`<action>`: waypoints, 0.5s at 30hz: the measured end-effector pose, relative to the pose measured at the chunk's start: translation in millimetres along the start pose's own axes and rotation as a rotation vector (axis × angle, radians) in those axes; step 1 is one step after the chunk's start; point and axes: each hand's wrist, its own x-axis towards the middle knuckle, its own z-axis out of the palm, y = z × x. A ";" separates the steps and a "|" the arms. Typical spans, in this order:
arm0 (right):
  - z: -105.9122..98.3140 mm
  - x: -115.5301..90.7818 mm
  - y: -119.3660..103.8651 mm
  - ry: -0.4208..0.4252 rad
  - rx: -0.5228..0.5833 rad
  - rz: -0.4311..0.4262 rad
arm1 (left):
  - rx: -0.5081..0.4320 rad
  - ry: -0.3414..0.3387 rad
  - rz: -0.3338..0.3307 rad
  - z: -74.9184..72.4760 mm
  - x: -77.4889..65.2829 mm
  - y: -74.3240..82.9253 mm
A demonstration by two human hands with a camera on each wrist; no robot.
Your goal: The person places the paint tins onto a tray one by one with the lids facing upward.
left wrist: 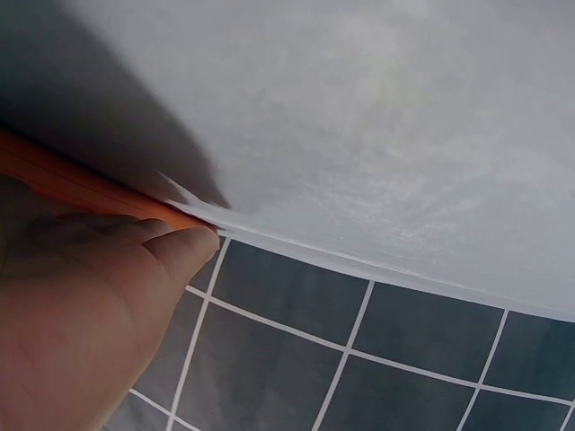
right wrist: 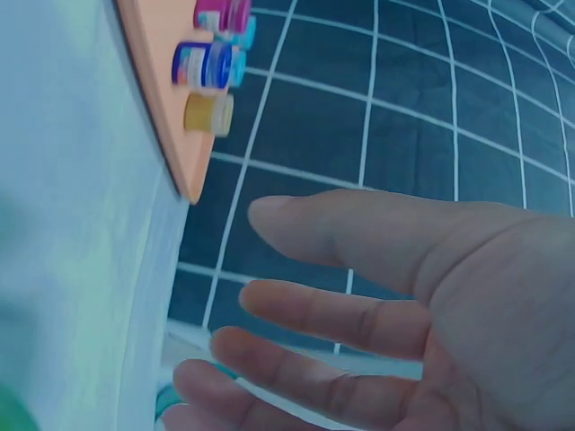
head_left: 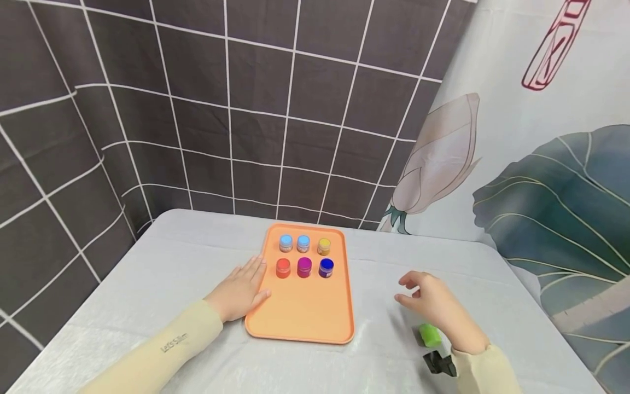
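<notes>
An orange tray [head_left: 305,320] lies on the table, with several small lidded jars in two rows on its far half. The back row has two light blue jars [head_left: 303,244] and a yellow jar [head_left: 324,247]; the front row has a red jar [head_left: 283,268], a purple jar [head_left: 304,267] and a dark blue jar [head_left: 326,268]. My left hand [head_left: 239,290] rests against the tray's left edge, fingers straight. To the right of the tray, my right hand [head_left: 427,298] hovers with fingers loosely bent and nothing between them. A green object [head_left: 430,335], partly hidden, sits below that hand.
A pale cloth covers the table [head_left: 197,251]. Behind it hangs a dark backdrop [head_left: 197,126] with white grid lines, and a curtain [head_left: 507,180] with flower and leaf prints stands at the right. A black strap [head_left: 439,363] shows at the right wrist.
</notes>
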 end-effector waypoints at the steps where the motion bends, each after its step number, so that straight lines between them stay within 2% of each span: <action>1: -1.8 -1.1 2.7 -0.009 -0.009 0.013 | 0.003 0.001 0.000 -0.1 0.5 -0.5; 10: -11.4 -7.5 23.3 -0.074 -0.086 0.099 | 0.013 0.005 -0.002 -3.6 2.8 -3.9; 15: -10.3 -11.0 30.4 -0.159 -0.093 0.218 | 0.011 0.008 0.000 -4.8 2.5 -4.8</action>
